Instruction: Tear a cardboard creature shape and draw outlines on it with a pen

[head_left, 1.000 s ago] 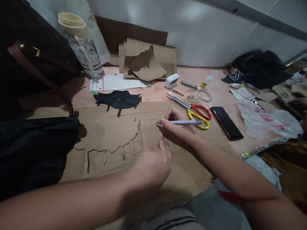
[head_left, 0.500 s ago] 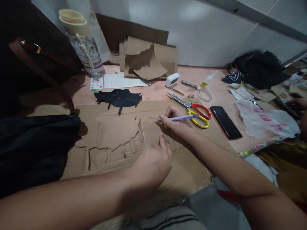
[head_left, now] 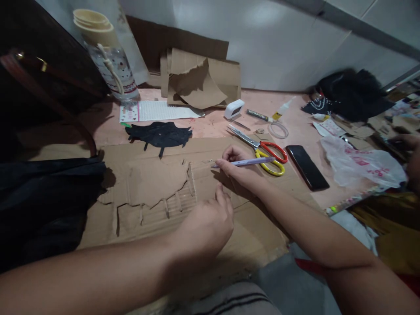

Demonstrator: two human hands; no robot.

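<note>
The cardboard sheet (head_left: 259, 232) stretches open between the left hand (head_left: 206, 225) and its near right edge. That hand rests fingers down; whether it grips, I cannot tell. Farther, the right hand (head_left: 238, 164), near scissors (head_left: 269, 162) on its right, pinches a purple pen (head_left: 252, 162) over the cardboard.

The cardboard sheet (head_left: 259, 236) lies on the bench (head_left: 211, 127), the left hand (head_left: 207, 223) resting on it before the right hand (head_left: 238, 168), which holds the pen (head_left: 249, 162). Right of that hand lie the scissors (head_left: 272, 148), then the phone (head_left: 307, 167), then a plastic bag (head_left: 364, 162). Behind the sheet, the bottle (head_left: 111, 65) stands left of cardboard scraps (head_left: 215, 81).
</note>
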